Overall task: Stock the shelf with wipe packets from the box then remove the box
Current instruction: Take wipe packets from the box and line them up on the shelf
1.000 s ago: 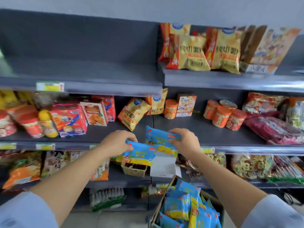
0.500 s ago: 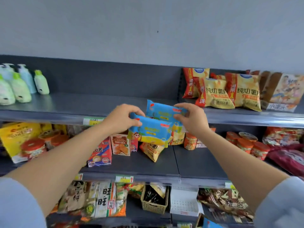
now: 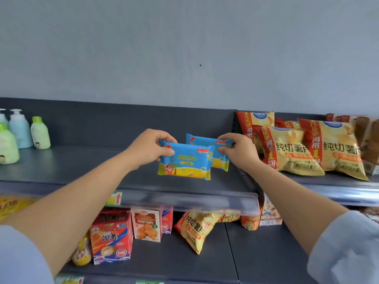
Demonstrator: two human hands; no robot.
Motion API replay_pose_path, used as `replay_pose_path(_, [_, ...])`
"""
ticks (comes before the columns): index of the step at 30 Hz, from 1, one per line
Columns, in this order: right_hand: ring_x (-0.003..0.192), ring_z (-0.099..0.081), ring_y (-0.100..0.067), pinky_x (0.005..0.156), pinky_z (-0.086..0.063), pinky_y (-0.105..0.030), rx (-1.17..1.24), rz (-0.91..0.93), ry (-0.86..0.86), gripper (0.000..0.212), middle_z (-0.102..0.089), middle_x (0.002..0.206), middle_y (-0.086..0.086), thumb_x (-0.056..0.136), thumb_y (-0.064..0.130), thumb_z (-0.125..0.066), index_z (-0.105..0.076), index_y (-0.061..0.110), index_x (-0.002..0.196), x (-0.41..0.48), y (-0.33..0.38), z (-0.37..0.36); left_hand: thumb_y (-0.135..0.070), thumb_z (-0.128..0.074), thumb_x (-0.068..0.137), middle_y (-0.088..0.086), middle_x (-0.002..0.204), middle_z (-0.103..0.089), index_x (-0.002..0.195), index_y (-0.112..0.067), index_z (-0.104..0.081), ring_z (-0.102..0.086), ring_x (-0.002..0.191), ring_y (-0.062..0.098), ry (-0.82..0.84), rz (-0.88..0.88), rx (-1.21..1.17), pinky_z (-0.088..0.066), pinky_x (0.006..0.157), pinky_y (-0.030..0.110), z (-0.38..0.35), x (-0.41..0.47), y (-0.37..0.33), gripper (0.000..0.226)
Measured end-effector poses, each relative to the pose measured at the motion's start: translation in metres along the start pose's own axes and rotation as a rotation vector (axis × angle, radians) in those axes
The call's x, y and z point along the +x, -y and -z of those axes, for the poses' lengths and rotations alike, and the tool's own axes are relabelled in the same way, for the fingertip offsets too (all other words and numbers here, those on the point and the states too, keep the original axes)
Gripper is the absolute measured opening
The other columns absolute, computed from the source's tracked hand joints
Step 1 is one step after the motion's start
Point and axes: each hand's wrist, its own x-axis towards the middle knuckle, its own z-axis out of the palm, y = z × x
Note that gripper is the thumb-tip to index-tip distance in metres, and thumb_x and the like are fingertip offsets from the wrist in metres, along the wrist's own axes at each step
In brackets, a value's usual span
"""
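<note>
Stocking in progress: over the top shelf [image 3: 82, 167], a person's left hand [image 3: 147, 148] pinches one blue wipe packet [image 3: 185, 162] while a second packet [image 3: 220, 160], just behind, is pinched by the right hand [image 3: 240, 152], both seemingly next to be set down on that shelf; box out of view.

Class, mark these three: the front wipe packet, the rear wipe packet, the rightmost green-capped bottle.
front wipe packet [image 3: 185, 162], head view, centre of printed face
rear wipe packet [image 3: 203, 140], head view, blue top strip
rightmost green-capped bottle [image 3: 40, 136], head view, pale green body
</note>
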Motion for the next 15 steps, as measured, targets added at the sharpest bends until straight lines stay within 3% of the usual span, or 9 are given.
replay_pose_path(11, [0.083, -0.06, -0.011, 0.063, -0.05, -0.025, -0.127, -0.045, 0.116, 0.025, -0.064, 0.113, 0.001, 0.089, 0.024, -0.067, -0.067, 0.029, 0.113, 0.083, -0.039, -0.053, -0.01, -0.069, 0.085, -0.008, 0.094, -0.064, 0.095, -0.021, -0.069, -0.063, 0.078, 0.009, 0.032, 0.072, 0.081, -0.05, 0.06, 0.023, -0.03, 0.083, 0.041, 0.014])
replay_pose_path(15, [0.082, -0.06, -0.011, 0.063, -0.051, -0.026, -0.14, -0.079, 0.112, 0.023, -0.066, 0.111, 0.003, 0.089, 0.023, -0.067, -0.069, 0.031, 0.11, 0.108, -0.05, -0.074, -0.013, -0.07, 0.085, -0.013, 0.091, -0.062, 0.095, -0.024, -0.067, -0.062, 0.076, 0.006, 0.052, 0.062, 0.138, -0.054, 0.066, 0.026, -0.034, 0.109, 0.051, 0.015])
